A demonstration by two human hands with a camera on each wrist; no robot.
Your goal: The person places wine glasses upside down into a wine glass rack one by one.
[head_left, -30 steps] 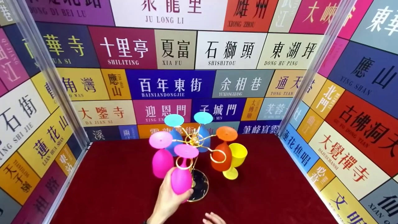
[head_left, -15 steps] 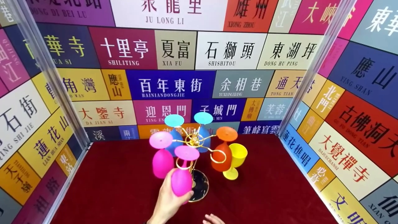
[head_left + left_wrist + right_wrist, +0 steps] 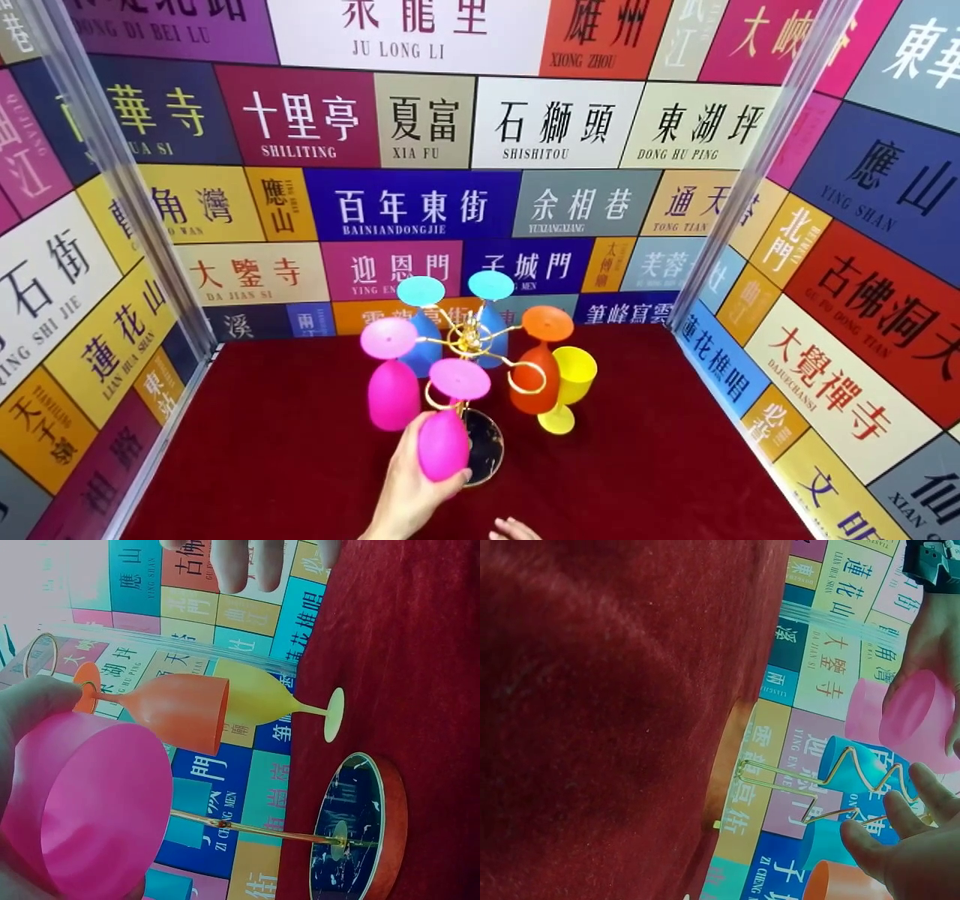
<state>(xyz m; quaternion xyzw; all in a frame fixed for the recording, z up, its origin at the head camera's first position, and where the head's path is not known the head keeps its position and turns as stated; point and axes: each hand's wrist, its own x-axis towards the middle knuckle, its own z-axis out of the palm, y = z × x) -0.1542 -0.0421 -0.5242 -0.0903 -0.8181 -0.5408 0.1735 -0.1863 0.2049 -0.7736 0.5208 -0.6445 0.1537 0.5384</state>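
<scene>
My left hand point(image 3: 409, 487) is gripping the pink cup point(image 3: 444, 442) beside the rack point(image 3: 471, 341). My right hand point(image 3: 514, 529) is lying open, half cut off.

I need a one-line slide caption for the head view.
Left hand grips a pink goblet hanging upside down on the gold rack.

Rack point(image 3: 472, 341) stands mid-tabletop point(image 3: 300, 450). Five goblets hang inverted from its arms: two behind, two left, one right. A sixth goblet point(image 3: 570, 390) stands upright on the tabletop, just right of the rack. Left hand point(image 3: 412, 487) holds the front-left goblet point(image 3: 444, 442).
</scene>
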